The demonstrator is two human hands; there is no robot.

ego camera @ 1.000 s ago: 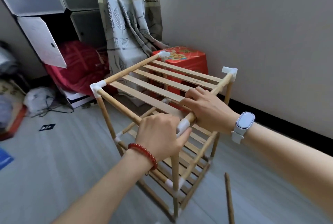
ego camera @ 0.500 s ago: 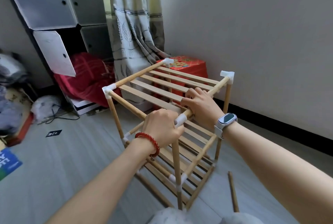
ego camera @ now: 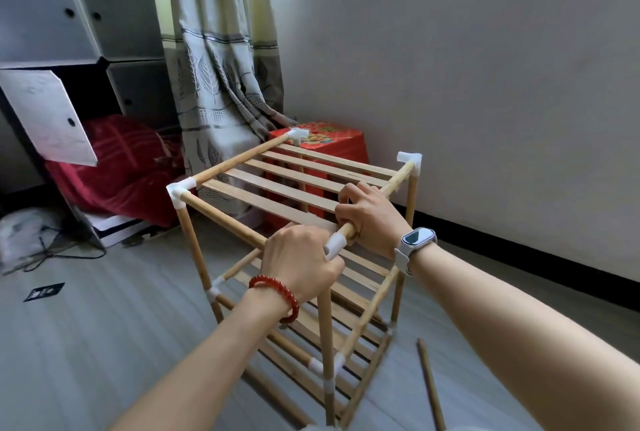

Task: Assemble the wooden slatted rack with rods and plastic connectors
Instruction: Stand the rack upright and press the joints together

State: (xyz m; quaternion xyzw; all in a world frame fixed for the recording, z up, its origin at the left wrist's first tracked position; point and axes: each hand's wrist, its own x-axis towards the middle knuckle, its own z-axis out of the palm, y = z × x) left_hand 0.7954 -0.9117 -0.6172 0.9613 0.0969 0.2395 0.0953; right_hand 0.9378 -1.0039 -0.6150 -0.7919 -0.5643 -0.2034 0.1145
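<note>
Wooden slatted rack (ego camera: 298,188) upright on the grey floor (ego camera: 104,344), near the white wall (ego camera: 485,84) and in front of a red box (ego camera: 329,143). Three tiers of slats visible, with upright rods joined by white plastic connectors.

Left hand (ego camera: 299,262) at the nearest top corner, fingers curled around the front top rod (ego camera: 221,214) just beside the near corner connector (ego camera: 335,246), thumb touching that connector. Red bead bracelet (ego camera: 277,292) on the left wrist.

Right hand (ego camera: 372,219) on the other side of the same corner, fingers clenched around the right side rod (ego camera: 398,181), knuckles over the top slats. White smartwatch (ego camera: 415,240) on the right wrist. Only the white connector between the two hands.

Other top connectors at the left corner (ego camera: 180,190), far corner (ego camera: 298,134) and right corner (ego camera: 410,160), all well apart from the fingers.

One loose wooden rod (ego camera: 429,385) flat on the floor, right of the rack base, apart from both hands.

Behind the rack: patterned curtain (ego camera: 221,84) down to the floor, grey cube cabinet (ego camera: 86,15) at left with one door (ego camera: 48,115) open, red bedding (ego camera: 117,160) inside and below it.
</note>
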